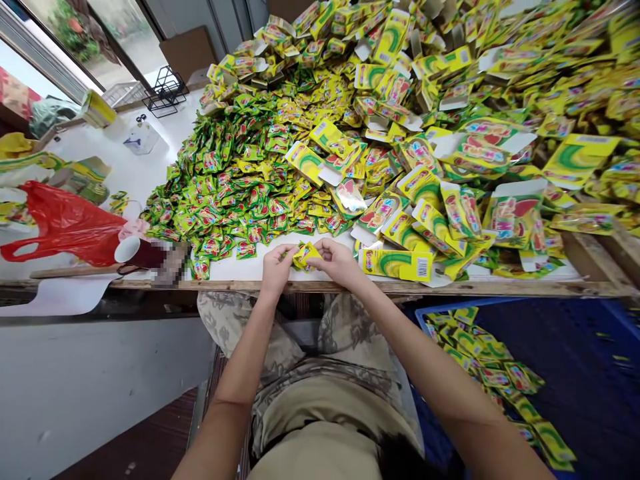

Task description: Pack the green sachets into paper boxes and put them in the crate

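Close to the table's front edge, my left hand (pixel 278 268) and my right hand (pixel 339 261) face each other. Both pinch a small yellow-green candy packet (pixel 306 256) between thumb and fingers; whether it is one packet or two overlapping, I cannot tell. Just beyond my hands spreads a large heap of small green and yellow candy packets (pixel 235 173). To the right of my right hand lies a flat yellow box (pixel 395 265) with a barcode. More yellow boxes (pixel 435 227), several with open flaps, are piled behind it.
A blue crate (pixel 500 307) with filled packs stands below the table on the right. On the left are a red plastic bag (pixel 75 223), a cup (pixel 137 252) and a black wire rack (pixel 166 92). A wooden strip (pixel 320 287) edges the table.
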Available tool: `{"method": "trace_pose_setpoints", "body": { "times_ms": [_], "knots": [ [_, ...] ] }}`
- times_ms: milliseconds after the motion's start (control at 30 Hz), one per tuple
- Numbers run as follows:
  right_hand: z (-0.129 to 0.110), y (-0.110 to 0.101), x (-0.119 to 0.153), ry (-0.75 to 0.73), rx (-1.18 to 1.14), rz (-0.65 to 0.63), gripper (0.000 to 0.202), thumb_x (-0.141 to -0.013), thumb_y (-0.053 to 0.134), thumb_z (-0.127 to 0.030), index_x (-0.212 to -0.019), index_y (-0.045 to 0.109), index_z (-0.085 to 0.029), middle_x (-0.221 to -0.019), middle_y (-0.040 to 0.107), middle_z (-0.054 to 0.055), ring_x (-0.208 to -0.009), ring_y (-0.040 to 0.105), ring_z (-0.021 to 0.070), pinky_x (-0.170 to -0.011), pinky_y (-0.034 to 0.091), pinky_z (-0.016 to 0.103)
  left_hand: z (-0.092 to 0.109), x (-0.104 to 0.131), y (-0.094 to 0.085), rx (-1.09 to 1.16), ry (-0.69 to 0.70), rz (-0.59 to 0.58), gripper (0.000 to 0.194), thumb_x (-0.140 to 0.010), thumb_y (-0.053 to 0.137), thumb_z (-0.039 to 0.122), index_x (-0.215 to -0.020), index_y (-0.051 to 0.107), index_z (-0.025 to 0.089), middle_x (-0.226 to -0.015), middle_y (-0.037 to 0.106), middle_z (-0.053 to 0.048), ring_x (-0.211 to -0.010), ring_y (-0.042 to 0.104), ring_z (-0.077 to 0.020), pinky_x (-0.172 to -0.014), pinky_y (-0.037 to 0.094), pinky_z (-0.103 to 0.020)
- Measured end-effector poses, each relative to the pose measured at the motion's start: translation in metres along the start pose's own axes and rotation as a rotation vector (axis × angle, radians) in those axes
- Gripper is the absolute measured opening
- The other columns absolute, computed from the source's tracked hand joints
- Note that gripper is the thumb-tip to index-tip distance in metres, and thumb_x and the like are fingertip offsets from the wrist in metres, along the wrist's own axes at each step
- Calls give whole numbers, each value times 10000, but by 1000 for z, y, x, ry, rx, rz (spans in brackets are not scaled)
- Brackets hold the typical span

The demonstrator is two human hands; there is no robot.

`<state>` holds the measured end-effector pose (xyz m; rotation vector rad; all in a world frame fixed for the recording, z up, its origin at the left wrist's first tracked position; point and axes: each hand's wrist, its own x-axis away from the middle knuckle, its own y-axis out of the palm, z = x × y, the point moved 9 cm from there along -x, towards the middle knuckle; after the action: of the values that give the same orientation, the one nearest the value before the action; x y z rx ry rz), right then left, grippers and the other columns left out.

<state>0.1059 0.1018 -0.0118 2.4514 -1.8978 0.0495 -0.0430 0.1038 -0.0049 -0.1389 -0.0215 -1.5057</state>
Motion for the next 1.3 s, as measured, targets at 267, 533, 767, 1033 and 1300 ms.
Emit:
{"method": "trace_pose_setpoints", "body": {
  "times_ms": [267, 533, 767, 1033, 1300],
  "knots": [
    [-1, -8, 11, 48, -8, 80, 439, -566, 779, -534, -709, 524, -207, -577, 563, -30, -492, 506, 114, -463, 417, 248, 13, 24, 19, 37, 16, -92, 367, -698, 727, 393, -985, 689, 168, -914, 704, -38, -790, 623, -135, -735, 509, -262],
    [-23, -21, 27, -76, 192, 137, 546, -623, 763, -433, -1063, 533, -206, -1052, 609, 80, -665, 611, 139, -582, 522, 300, 30, 29, 32, -137, 177, -156, 360, -727, 662, 181, -1082, 601, 167, -1091, 649, -77, -1010, 619, -183, -895, 495, -316],
    [-10, -28, 22, 13, -85, 165, 378, -644, 710, -521, -746, 488, -232, -638, 529, -38, -489, 538, 129, -509, 521, 314, 20, 28, 42, 18, 79, -116, 419, -662, 753, 273, -1009, 544, 165, -1005, 642, -66, -910, 628, -157, -813, 523, -299],
    [-23, -32, 29, -82, 58, 156, 419, -680, 706, -503, -933, 515, -228, -855, 609, 38, -754, 617, 184, -610, 524, 310, 11, 21, 42, 41, 0, -100, 413, -595, 798, 345, -876, 555, 166, -805, 628, 6, -712, 590, -104, -674, 485, -226],
    [-56, -58, 36, -174, 450, 179, 202, -779, 634, -394, -762, 582, -200, -696, 586, 11, -698, 561, 185, -672, 463, 306, 26, 34, 77, -92, 168, -268, 674, -655, 767, 308, -1224, 414, 229, -1223, 528, -99, -1014, 600, -179, -826, 499, -300]
  ]
}}
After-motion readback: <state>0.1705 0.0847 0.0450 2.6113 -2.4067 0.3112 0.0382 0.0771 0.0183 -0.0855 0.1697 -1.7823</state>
